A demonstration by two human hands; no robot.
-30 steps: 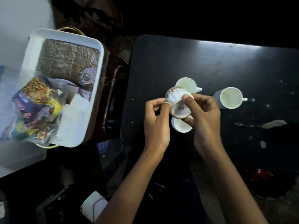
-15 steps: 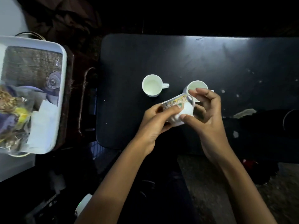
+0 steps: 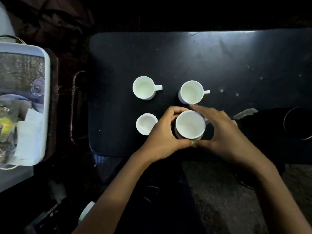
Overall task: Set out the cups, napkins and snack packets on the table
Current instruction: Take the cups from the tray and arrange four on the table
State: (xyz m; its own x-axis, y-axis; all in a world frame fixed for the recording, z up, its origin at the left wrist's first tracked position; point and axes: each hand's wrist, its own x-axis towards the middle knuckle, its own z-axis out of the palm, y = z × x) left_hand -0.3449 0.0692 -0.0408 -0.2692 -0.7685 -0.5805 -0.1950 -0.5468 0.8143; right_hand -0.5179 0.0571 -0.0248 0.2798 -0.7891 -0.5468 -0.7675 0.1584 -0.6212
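Left hand and right hand both wrapped round the near-right cup upright on the black table, three more cups beside it (small one just left), tray of napkins, packets cut off at left edge.

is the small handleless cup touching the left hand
Cannot tell. In the head view the small cup sits right against the left hand, which overlaps its edge, showing no clear gap or contact.
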